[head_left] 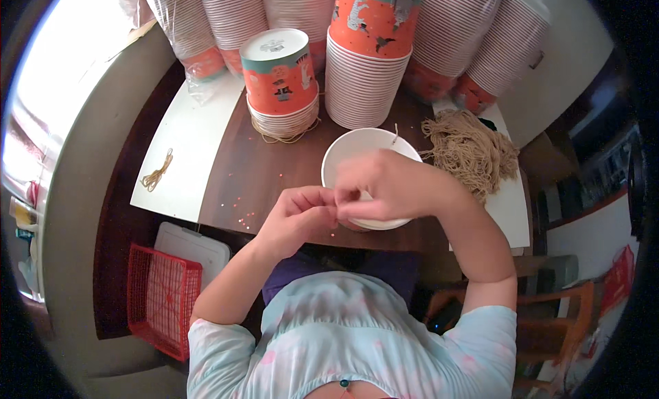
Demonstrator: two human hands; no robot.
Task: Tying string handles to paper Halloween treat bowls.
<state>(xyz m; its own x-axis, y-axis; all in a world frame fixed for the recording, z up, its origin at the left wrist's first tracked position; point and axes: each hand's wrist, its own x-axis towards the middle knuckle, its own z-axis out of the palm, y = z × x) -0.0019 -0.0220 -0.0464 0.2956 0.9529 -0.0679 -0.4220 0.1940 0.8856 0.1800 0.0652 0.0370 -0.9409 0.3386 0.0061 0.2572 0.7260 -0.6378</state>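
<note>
A white-lined paper bucket (353, 146) stands upright with its mouth toward me near the table's front edge. A short tan cord (395, 133) sticks up at its far rim. At the near left rim my left hand (296, 219) is closed in a pinch, its fingertips meeting those of my right hand. Bent over the bucket's mouth, my right hand (386, 186) is also closed, slightly blurred. Whatever lies between the fingertips is hidden. To the right is a heap of tan cords (472, 152).
Stacked orange patterned buckets (367, 83) and a shorter stack (281, 76) stand behind, with bagged stacks (453, 35) along the back. Cord pieces (158, 171) lie on the white panel at left. Small red bits (240, 212) dot the brown table (274, 166). A red basket (165, 296) sits below left.
</note>
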